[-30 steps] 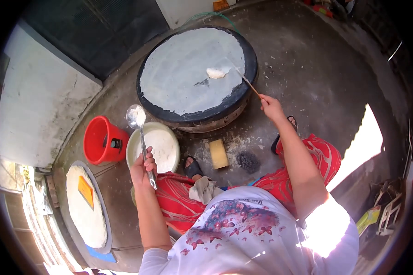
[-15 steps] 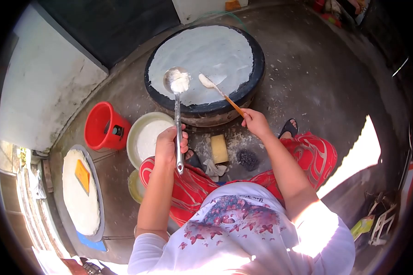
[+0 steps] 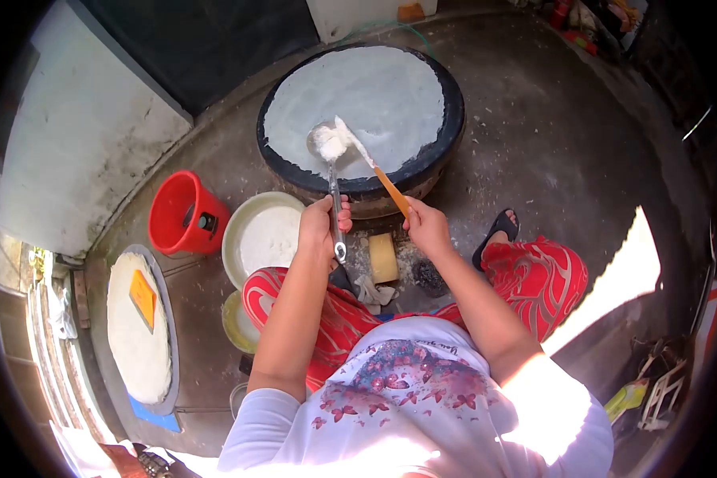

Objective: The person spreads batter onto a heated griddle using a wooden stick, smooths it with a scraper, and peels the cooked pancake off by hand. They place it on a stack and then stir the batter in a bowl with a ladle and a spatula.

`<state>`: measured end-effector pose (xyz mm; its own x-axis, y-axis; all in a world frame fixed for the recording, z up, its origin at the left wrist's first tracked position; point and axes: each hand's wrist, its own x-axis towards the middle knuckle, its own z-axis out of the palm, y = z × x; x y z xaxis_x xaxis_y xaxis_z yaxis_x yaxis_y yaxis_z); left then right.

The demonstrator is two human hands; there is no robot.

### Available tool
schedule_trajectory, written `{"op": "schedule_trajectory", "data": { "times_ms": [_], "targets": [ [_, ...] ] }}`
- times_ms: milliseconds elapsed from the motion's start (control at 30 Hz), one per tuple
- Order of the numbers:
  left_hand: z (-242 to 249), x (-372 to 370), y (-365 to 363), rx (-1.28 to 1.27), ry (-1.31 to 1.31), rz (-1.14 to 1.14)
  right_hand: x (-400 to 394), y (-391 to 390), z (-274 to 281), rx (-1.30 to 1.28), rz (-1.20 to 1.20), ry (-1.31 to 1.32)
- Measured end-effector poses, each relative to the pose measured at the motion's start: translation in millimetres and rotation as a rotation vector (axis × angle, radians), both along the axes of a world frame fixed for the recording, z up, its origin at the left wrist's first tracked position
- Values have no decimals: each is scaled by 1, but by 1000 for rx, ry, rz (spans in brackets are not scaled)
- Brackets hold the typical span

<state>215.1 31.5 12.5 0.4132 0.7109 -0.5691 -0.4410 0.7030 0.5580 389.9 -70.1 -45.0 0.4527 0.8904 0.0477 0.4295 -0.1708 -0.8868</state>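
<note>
My left hand is wrapped round the handle of a metal ladle, whose bowl holds a lump of thick white batter. My right hand grips the orange-brown handle of a spatula. Its white-coated blade meets or overlaps the edge of the ladle's bowl; exact contact is hard to tell. Both tools are above the front part of a large round black griddle. A thin, pale sheet of batter covers most of the griddle's top.
A red bucket and a pale basin of white batter stand at the left. Farther left, a yellow scraper lies on a white round stack. Between my feet are a yellow block and a dark scrubber.
The ladle has moved right. The spatula has left the batter sheet and swung left to the ladle's bowl, so my two hands are closer together.
</note>
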Motion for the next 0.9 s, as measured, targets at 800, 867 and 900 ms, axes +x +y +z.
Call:
{"op": "schedule_trajectory", "data": {
  "times_ms": [800, 867, 900],
  "targets": [
    [-69, -251, 11, -388, 80, 222, -8, -24, -23, -159, 467, 210],
    [-111, -277, 27, -334, 350, 201, -7, -21, 2, -258, 479, 236],
    [-127, -288, 33, -276, 617, 170, 2, -19, 1, -129, 416, 190]
  ]
}}
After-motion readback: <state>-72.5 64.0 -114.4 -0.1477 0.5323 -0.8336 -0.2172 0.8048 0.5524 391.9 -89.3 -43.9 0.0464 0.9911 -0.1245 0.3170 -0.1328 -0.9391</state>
